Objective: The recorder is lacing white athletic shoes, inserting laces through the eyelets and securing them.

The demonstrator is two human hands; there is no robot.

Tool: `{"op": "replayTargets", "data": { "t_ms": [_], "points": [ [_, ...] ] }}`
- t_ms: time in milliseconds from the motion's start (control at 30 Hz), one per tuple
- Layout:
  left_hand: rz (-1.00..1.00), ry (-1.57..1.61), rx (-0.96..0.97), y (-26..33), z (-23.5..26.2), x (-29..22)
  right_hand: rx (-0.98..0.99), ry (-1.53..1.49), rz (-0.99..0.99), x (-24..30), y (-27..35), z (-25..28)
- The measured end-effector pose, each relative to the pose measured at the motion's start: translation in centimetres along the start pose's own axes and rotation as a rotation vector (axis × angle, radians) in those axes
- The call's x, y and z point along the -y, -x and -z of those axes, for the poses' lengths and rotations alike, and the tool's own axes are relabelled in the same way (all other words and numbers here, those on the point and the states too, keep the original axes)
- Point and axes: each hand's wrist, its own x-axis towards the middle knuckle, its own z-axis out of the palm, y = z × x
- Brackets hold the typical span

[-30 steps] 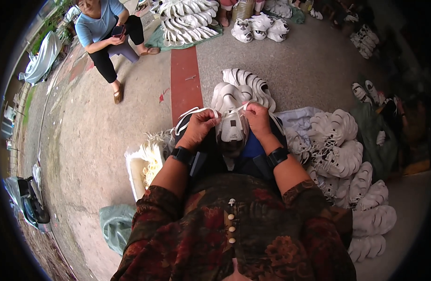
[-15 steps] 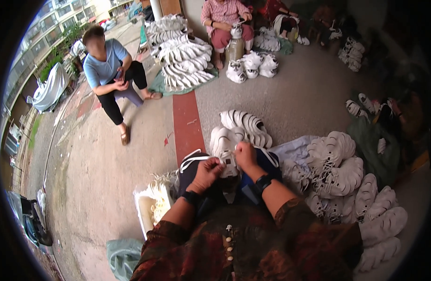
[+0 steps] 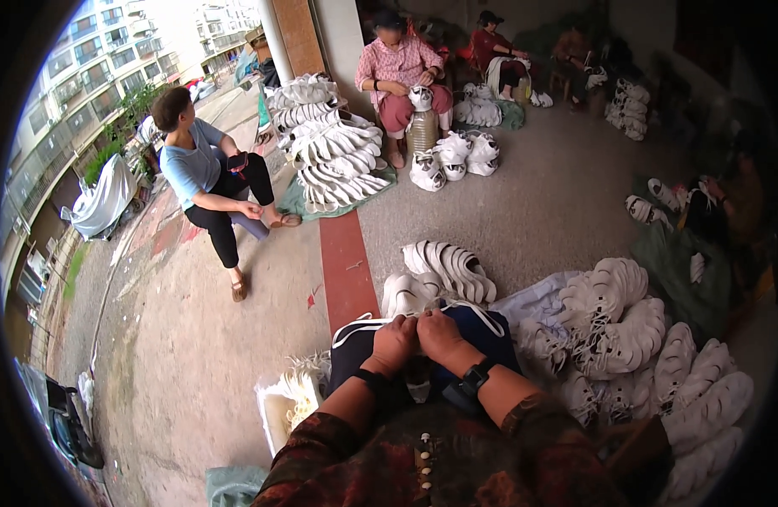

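Observation:
My left hand (image 3: 395, 345) and my right hand (image 3: 441, 338) are side by side over my lap, fingers pinched together. Between them they grip a white shoelace (image 3: 353, 327), whose loose lengths curve out across both thighs. Just beyond my fingers rests a white shoe upper (image 3: 403, 294); my hands hide its near part and the exact pinch on the lace. Past my knees, a row of nested white uppers (image 3: 450, 269) lies on the ground.
At my left is a white box (image 3: 275, 414) of pale laces. Piled uppers (image 3: 613, 329) crowd my right side. A person in blue (image 3: 190, 165) sits ahead left, near a big stack of uppers (image 3: 330, 152). Another person in pink (image 3: 397, 72) works farther back.
My hands, apart before, have come together over the upper. The view has tipped upward, so the scene sits lower. The person in blue has turned their head away.

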Motion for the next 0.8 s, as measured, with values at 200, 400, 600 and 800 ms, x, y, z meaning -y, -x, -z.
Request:
{"op": "replayTargets", "data": {
  "t_ms": [200, 400, 600, 800],
  "points": [
    [-0.100, -0.013, 0.067, -1.6, 0.0, 1.1, -0.072, -0.053, -0.045, -1.6, -1.4, -0.4],
    [-0.123, 0.109, 0.001, -1.6, -0.8, 1.5, -0.215, -0.139, -0.139, -1.4, -0.8, -1.4],
    [-0.012, -0.051, 0.230, -2.7, -1.4, 0.2, -0.229, -0.224, -0.218, -1.4, -0.9, -1.5],
    [-0.071, -0.165, 0.318, -3.6, 1.0, -1.6, -0.271, -0.241, -0.252, -1.7, -1.0, -1.8]
  ]
}}
